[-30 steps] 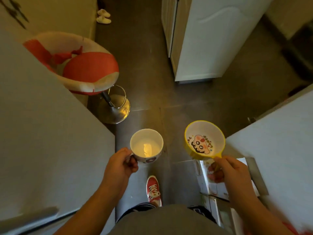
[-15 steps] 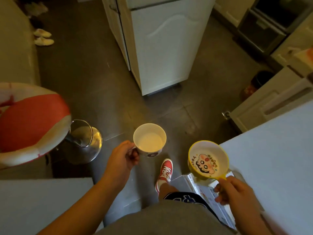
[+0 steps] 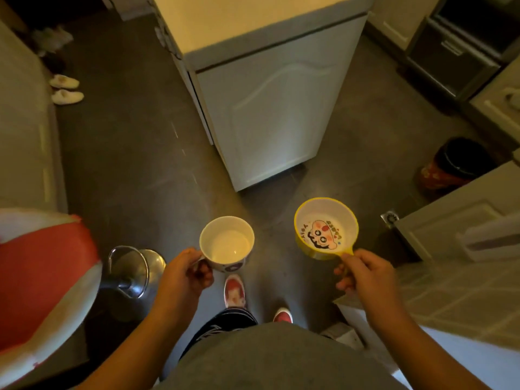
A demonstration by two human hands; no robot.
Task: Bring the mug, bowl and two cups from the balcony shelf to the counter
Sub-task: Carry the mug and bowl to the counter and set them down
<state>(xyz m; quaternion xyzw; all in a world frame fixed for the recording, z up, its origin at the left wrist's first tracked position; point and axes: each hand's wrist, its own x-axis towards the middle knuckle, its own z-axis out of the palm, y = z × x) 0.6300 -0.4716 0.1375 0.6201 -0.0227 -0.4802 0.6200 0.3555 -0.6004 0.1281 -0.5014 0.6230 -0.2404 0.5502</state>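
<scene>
A white mug (image 3: 226, 243) with dark spots on its outside hangs upright over the dark floor at centre. My left hand (image 3: 184, 274) grips its handle. To the right is a yellow-rimmed bowl (image 3: 325, 228) with a cartoon face printed inside and a short yellow handle. My right hand (image 3: 363, 273) pinches that handle from below. Both vessels look empty. No other cups are in view.
A white cabinet (image 3: 270, 108) stands ahead at centre. A red and white bar stool (image 3: 42, 280) with a chrome base (image 3: 132, 274) is at the left. A dark bin (image 3: 455, 164) and white counter units (image 3: 455, 232) are on the right. White slippers (image 3: 66, 90) lie far left.
The view has swung: the stool slid to the left edge, the white cabinet came closer to centre, and the bin and right-hand units appeared. Both hands keep their hold on the mug and bowl.
</scene>
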